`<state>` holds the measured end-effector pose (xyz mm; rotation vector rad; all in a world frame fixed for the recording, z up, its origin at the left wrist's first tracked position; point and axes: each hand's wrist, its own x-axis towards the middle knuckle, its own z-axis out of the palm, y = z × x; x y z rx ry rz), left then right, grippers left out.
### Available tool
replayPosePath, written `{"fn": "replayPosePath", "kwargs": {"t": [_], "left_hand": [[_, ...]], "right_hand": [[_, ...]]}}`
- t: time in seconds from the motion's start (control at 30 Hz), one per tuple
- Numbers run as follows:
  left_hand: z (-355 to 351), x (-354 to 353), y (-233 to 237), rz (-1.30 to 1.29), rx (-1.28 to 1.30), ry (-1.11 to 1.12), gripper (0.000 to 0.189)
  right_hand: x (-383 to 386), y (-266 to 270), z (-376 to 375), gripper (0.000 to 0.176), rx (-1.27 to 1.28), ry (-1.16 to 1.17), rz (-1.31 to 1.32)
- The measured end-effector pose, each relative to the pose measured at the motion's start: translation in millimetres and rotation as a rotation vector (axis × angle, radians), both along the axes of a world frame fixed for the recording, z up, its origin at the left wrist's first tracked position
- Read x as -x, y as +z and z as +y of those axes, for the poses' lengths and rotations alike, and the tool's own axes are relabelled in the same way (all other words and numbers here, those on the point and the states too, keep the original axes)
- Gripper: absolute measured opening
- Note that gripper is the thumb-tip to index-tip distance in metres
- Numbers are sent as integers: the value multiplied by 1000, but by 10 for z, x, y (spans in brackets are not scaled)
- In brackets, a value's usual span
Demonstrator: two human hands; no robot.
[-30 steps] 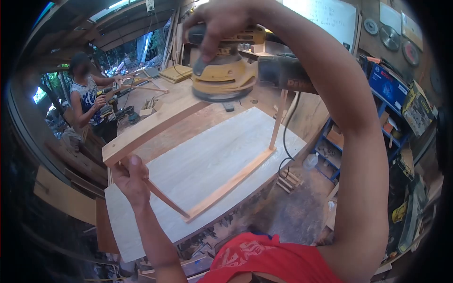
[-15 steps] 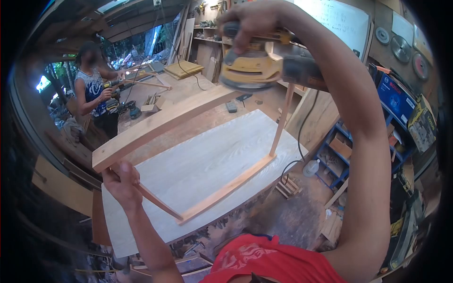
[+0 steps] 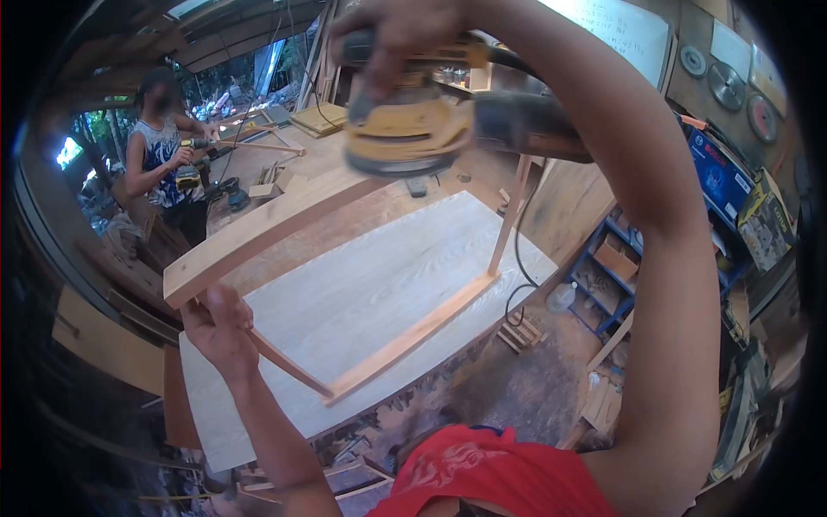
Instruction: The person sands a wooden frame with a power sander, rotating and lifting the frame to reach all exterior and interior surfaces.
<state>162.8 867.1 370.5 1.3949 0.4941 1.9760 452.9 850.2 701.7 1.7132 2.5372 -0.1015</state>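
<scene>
On rail (image 3: 258, 228) edge, right hand (image 3: 405, 34) grips sander (image 3: 405, 129); left hand (image 3: 220, 332) clasps frame leg (image 3: 289, 366).

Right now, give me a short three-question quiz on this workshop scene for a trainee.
1. True or false: the right hand holds a sander on the top board of the frame.
2. The left hand grips: A the thin leg under that board; B a cord; C a drill.
3. Fill in: the sander's body is ___.
Key: 1 true; 2 A; 3 yellow.
</scene>
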Motion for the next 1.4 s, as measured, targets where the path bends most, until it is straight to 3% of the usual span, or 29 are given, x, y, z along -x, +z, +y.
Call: {"fn": "replayPosePath", "kwargs": {"t": [0.07,0.2,0.27,0.4,0.47,0.73,0.8,0.87,1.1,1.2,1.27,1.3,1.37,1.4], "left_hand": [[-19,-8,-10,-4,53,17,31],[-83,-47,4,41,8,51,35],[-39,-21,-12,32,16,83,40],[-31,20,-72,44,14,101,44],[-55,1,-46,51,13,102,45],[-4,70,-116,47,43,176,45],[58,154,-176,70,50,154,57],[41,118,-159,74,44,171,54],[101,165,-163,74,-2,147,46],[62,100,-104,67,-10,113,44],[55,75,-82,59,3,101,43],[92,88,-103,59,-11,84,44],[135,159,-143,59,-38,37,46],[127,159,-138,62,-36,64,46]], "right_hand": [[-246,-168,-9,91,-93,-176,61],[-873,-180,161,90,-157,-165,-60],[-1127,-212,211,85,-299,-272,-153],[-1536,-320,251,75,-252,-297,34],[-1670,-319,296,72,-228,-425,76],[-2212,-298,373,70,-244,-510,32],[-2355,-315,424,70,-232,-527,45],[-2493,-315,460,69,-273,-499,-15],[-2295,-316,232,70,-267,-513,-1],[-2261,-321,239,71,-275,-423,3],[-2120,-398,299,63,-494,-221,-4],[-1972,-350,266,63,-485,-204,4],[-1299,-131,-117,81,-175,-122,6],[-1131,-157,-151,81,-174,-95,11]]}}
